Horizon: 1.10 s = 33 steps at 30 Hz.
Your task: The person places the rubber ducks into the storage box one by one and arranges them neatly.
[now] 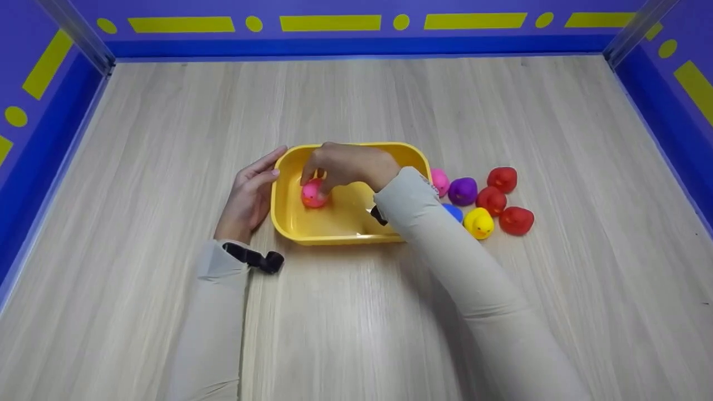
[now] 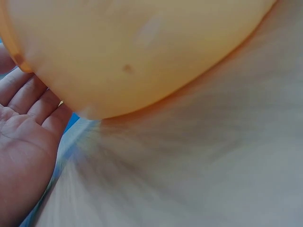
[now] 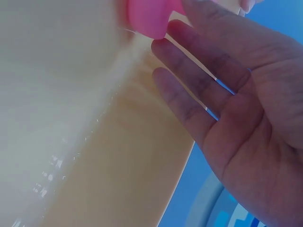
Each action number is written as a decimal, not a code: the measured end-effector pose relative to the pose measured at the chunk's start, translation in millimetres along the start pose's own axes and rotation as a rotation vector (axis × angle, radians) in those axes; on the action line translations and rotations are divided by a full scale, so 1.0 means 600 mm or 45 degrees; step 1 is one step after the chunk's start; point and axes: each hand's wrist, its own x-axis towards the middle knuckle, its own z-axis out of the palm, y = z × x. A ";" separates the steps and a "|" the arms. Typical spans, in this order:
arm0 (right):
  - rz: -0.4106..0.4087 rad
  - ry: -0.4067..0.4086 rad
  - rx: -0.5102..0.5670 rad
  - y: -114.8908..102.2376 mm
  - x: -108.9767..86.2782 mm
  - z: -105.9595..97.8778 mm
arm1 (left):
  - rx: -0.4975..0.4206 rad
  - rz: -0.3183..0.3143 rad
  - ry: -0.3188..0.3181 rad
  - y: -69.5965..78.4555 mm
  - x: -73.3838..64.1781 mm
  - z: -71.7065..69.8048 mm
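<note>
A yellow plastic tub [image 1: 345, 225] stands on the wooden table in the head view. Inside its left part is a pink rubber duck [image 1: 313, 195], which my right hand [image 1: 345, 164] pinches between thumb and fingers from above. In the right wrist view the thumb overlaps the pink duck [image 3: 147, 18], while the other fingers extend beside it over the tub's inner wall [image 3: 118, 156]. My left hand [image 1: 252, 192] touches the left end of the tub with its fingers extended. Seen from the left wrist, those fingers [image 2: 33, 97] lie against the tub's outer wall [image 2: 142, 56].
Right of the tub lie several rubber ducks: a purple one [image 1: 463, 191], a yellow one [image 1: 479, 223], red ones [image 1: 517, 220], and a pink one [image 1: 439, 181] and a blue one [image 1: 454, 212], partly hidden. Blue-purple walls [image 1: 334, 44] bound the table.
</note>
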 end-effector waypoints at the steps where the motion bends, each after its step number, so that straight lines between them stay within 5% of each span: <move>1: -0.001 0.001 -0.002 0.000 0.000 0.000 | 0.003 -0.001 -0.002 0.000 0.000 0.000; 15: -0.098 0.123 -0.066 0.002 -0.002 0.001 | -0.004 -0.016 -0.005 0.001 0.001 -0.002; 33: -0.104 0.156 -0.037 0.007 -0.033 -0.020 | 0.001 -0.059 -0.049 0.005 0.000 -0.006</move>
